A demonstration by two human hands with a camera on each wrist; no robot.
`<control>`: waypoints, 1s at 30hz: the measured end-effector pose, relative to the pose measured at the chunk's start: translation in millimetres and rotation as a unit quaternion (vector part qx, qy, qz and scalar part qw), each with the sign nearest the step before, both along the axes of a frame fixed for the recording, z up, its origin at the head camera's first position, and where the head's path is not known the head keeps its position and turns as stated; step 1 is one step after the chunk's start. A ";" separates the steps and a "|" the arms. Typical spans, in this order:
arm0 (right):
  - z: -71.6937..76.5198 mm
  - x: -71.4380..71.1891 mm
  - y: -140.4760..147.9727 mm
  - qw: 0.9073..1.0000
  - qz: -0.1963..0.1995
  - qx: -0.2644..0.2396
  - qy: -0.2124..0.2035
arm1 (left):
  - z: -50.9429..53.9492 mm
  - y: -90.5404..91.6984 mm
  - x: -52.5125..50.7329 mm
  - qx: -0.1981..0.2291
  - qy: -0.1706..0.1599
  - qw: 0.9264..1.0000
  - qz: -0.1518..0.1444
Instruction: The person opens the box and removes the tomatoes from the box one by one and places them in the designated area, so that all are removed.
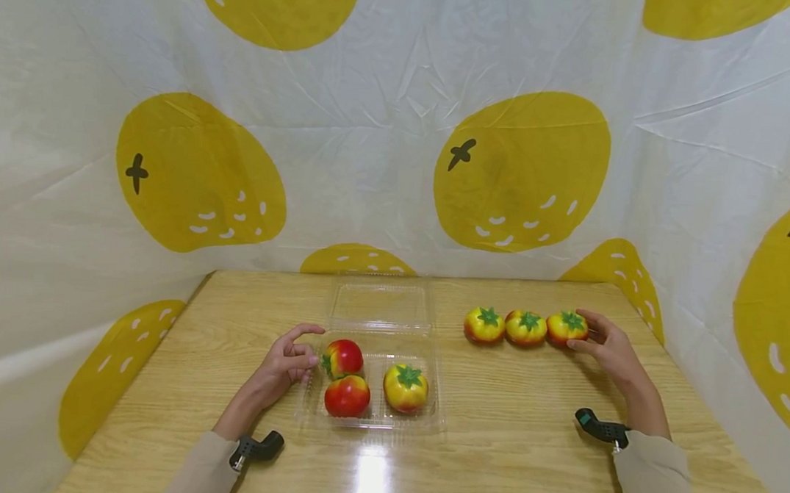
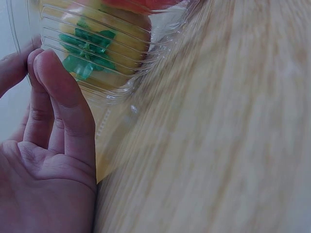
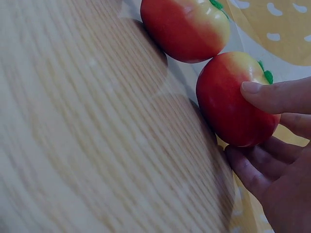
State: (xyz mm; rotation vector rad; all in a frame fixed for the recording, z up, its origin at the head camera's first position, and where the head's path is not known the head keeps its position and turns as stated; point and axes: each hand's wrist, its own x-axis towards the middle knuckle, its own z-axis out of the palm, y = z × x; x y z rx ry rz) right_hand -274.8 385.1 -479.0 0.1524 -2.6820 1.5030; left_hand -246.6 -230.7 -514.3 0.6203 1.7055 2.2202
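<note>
A clear plastic clamshell box (image 1: 375, 422) lies with its lid (image 1: 381, 305) folded back. In its left part are two toy tomatoes, one (image 1: 345, 357) tipped on its side behind another (image 1: 347, 397); a third tomato (image 1: 406, 388) sits calyx-up in the right part. My left hand (image 1: 285, 363) pinches the box's left edge, its fingertips (image 2: 53, 65) by the ribbed wall. At the right, my right hand (image 1: 605, 347) holds the end tomato (image 3: 233, 99) of a row, thumb on one side and fingers on the other. That tomato touches or nearly touches the middle one (image 1: 526, 329).
The leftmost tomato (image 1: 484, 325) of the row stands right of the lid. Behind the wooden table (image 1: 492, 457) hangs a white cloth (image 1: 372, 164) printed with yellow fruit. Each wrist carries a black camera mount.
</note>
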 end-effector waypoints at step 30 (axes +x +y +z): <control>-1.8 -2.2 2.9 1.000 0.001 0.005 -0.024 | -1.5 0.3 -1.0 0.009 0.009 1.000 -0.008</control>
